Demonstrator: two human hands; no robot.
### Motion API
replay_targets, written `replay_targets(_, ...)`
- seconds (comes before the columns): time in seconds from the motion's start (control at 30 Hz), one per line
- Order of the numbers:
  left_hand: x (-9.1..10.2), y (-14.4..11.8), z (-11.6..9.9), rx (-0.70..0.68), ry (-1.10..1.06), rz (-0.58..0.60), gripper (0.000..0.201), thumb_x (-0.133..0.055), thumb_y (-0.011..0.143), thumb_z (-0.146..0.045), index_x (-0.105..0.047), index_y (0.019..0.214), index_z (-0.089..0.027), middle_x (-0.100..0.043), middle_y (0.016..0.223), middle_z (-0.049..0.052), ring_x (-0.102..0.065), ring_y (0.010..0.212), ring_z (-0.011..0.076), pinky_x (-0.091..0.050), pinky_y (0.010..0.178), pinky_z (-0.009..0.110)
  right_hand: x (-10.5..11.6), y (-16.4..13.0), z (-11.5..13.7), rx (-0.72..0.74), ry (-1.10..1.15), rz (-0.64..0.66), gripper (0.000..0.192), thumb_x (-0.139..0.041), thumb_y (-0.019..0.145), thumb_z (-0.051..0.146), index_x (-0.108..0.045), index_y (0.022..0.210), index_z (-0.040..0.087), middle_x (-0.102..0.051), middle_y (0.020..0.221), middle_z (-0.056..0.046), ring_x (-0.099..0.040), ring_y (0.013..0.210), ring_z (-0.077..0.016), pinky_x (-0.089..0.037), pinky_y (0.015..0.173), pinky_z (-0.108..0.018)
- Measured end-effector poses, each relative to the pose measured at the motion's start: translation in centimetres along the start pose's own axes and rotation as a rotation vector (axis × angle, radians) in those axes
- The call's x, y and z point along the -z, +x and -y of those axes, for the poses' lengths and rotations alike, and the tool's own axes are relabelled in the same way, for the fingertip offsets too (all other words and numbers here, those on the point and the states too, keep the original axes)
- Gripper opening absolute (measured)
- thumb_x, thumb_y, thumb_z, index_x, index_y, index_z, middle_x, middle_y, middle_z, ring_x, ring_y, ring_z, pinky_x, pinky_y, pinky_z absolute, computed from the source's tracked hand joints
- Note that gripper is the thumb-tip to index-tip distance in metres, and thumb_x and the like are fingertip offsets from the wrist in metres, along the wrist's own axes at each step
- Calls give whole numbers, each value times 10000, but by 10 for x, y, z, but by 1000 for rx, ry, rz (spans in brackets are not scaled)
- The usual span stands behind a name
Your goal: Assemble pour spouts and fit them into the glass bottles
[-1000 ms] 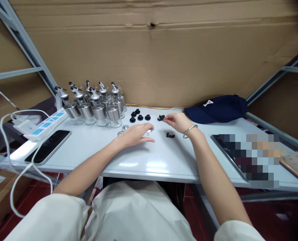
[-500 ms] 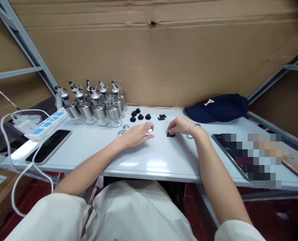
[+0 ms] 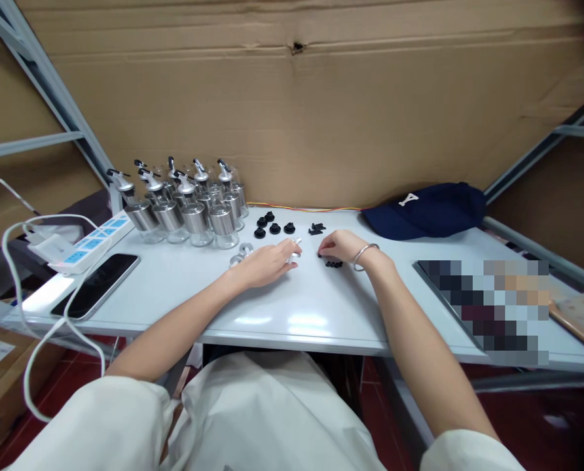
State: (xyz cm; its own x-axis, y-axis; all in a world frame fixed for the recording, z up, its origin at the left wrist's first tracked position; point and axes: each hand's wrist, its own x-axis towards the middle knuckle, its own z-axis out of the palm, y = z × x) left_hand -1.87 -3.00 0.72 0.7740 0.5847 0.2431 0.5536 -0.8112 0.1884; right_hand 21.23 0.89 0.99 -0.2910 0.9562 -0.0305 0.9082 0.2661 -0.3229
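My left hand [image 3: 271, 263] is closed around a silver pourer spout [image 3: 292, 255], held just above the table; my fingers cover part of it. Between the pinched fingertips of my right hand [image 3: 345, 247] is a small black piece [image 3: 320, 255]. Several more small black pieces [image 3: 334, 264] lie just below that hand. Behind my hands are several round black stoppers [image 3: 275, 228] and a little pile of black levers [image 3: 316, 228]. Silver ring-shaped parts [image 3: 237, 256] lie beside my left wrist, partly hidden by it.
Several glass and steel oil bottles [image 3: 194, 219] with pourers stand at the back left. A power strip [image 3: 95, 242], white cables and a phone [image 3: 98, 286] lie on the left. A navy cap [image 3: 429, 212] and a dark tablet [image 3: 449, 297], partly blurred out, are on the right.
My right hand has lifted a small black piece from the group and moved left, closer to my left hand. The pourer spout in my left hand has tilted slightly.
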Motion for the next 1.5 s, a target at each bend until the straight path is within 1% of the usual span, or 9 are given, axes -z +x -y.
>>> replay_targets(0.17,-1,-1,1,15,6,5,220,-376,939,-284,-408,1127,-175,-562,1097,92,-617,894,201,-477,751,325,-1,-2,11,67,-97,-27,144,-575,775,137,-708,728,170,-712,696,-50,-630,642,-171,-451,631,-254)
replay_targets(0.27,-1,-1,1,13,11,-2,214,-385,938,-278,-409,1124,-175,-564,1097,88,-617,898,196,-473,752,314,0,-3,14,57,-32,-60,158,-536,793,113,-656,702,163,-709,697,-54,-631,642,-162,-447,631,-245)
replay_targets(0.43,-1,0,1,2,30,-2,222,-398,934,-267,-401,1132,-166,-570,1061,86,-618,862,193,-471,724,311,2,-5,16,67,356,-86,151,-498,800,104,-535,672,175,-716,721,-52,-647,664,-146,-482,641,-244)
replay_targets(0.57,-2,0,1,-3,46,-6,213,-410,930,-262,-394,1121,-169,-573,1059,81,-620,847,189,-466,697,298,-2,-6,23,160,744,-4,142,-534,762,107,-485,650,180,-705,671,-41,-663,653,-137,-508,612,-239)
replay_targets(0.7,-3,0,2,-31,29,-37,211,-419,925,-247,-378,1121,-182,-578,1021,64,-622,831,177,-463,687,284,-4,-6,31,246,934,37,161,-646,713,176,-500,646,176,-681,611,-18,-654,612,-125,-507,587,-230)
replay_targets(0.93,-11,0,9,-101,7,-170,190,-379,940,-291,-309,1086,-190,-544,1066,92,-611,766,154,-471,664,295,6,-10,33,273,1078,-104,287,-750,671,389,-615,760,152,-651,622,-1,-616,608,-115,-496,621,-263)
replay_targets(1.1,-15,2,9,-173,-21,-263,208,-331,954,-327,-230,1088,-204,-510,1065,100,-577,711,130,-463,630,288,8,-13,33,310,1193,-145,298,-807,611,379,-672,750,152,-664,642,-6,-613,629,-115,-490,657,-278)
replay_targets(1.33,-15,2,8,-173,-58,-275,200,-329,950,-340,-214,1068,-227,-486,1039,69,-532,647,107,-451,609,280,7,-15,35,272,1198,-203,298,-849,543,303,-696,759,166,-691,738,-21,-650,703,-153,-514,744,-343)
replay_targets(1.5,-15,1,7,-186,-61,-277,188,-331,948,-325,-218,1067,-232,-490,1038,63,-528,637,106,-446,626,282,9,-20,45,266,1183,-212,312,-862,501,318,-657,679,163,-668,698,-2,-623,660,-131,-518,723,-333)
